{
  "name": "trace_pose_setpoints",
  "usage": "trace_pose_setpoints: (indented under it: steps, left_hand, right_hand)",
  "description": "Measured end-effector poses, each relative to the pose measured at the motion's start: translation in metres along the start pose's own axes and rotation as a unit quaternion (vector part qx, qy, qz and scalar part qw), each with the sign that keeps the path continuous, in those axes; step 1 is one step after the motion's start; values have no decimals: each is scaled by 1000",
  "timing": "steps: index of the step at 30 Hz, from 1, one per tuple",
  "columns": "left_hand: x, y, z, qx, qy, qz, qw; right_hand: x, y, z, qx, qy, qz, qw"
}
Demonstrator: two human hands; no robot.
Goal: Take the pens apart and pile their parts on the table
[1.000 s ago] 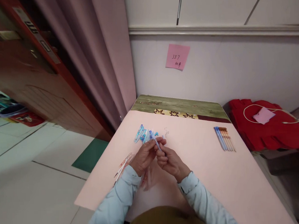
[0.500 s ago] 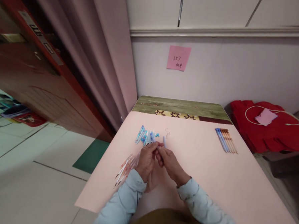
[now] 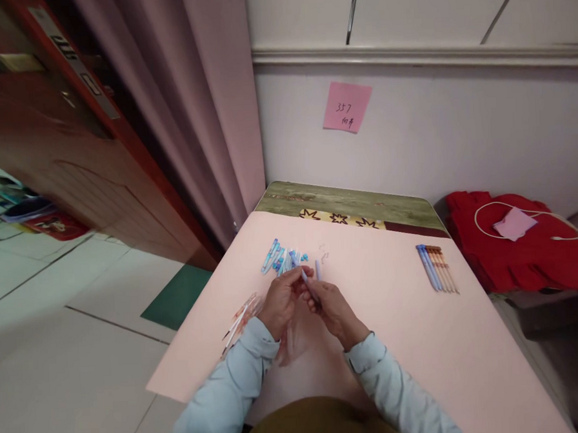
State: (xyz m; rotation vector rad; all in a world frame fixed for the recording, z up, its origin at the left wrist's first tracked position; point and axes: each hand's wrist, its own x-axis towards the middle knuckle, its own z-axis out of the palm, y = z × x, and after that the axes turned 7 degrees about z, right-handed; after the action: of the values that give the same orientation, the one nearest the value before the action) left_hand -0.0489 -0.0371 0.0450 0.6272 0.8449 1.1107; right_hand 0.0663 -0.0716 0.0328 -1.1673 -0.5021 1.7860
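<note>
Close together over the table's middle, my two hands work on a slim blue pen. My left hand pinches it near its upper end, and my right hand has fingers closed around its lower part. Just beyond them lies a cluster of blue pen parts, with a loose blue barrel on its right. Small coiled springs are scattered behind that. Left of my left wrist, thin refills with dark tips lie beside orange-tinted clear barrels, partly hidden by my arm.
At the table's right, several blue and brown pens lie side by side in a row. A pale pink sheet covers most of the table. Beyond the right edge is a red cloth with a white cord. A wooden door stands left.
More of the blue pen now shows between my hands, slanting down into my right hand. My right hand has shifted slightly and turned around it. The other pens stay in place.
</note>
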Motion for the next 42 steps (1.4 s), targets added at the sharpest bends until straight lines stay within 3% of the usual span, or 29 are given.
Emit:
trace_pose_setpoints:
  steps: [3, 6, 12, 19, 26, 30, 35, 39, 42]
  left_hand:
    - [2, -6, 1, 13, 50, 39, 998]
    - [5, -8, 2, 16, 76, 72, 994]
    - [5, -4, 3, 12, 30, 41, 999]
    - [7, -9, 3, -21, 91, 57, 994]
    - [8, -7, 2, -3, 78, 31, 996]
    - [6, -11, -2, -22, 113, 35, 993]
    - [15, 3, -13, -83, 200, 82, 973]
    - [26, 17, -21, -85, 197, 82, 973]
    - [32, 26, -31, -99, 233, 86, 964]
  right_hand:
    - [-2, 3, 4, -38, 38, -84, 995]
    - [-4, 3, 6, -66, 56, -117, 989]
    - [1, 2, 3, -18, -3, 30, 999]
    - [1, 5, 5, -57, 74, -93, 991]
    - [1, 3, 4, -30, 15, 2, 999]
    - [3, 7, 1, -88, 33, -60, 994]
    - [6, 15, -13, -197, 115, -125, 965]
    - [14, 10, -25, -269, 145, -137, 942]
    - [15, 1, -32, -301, 141, -122, 935]
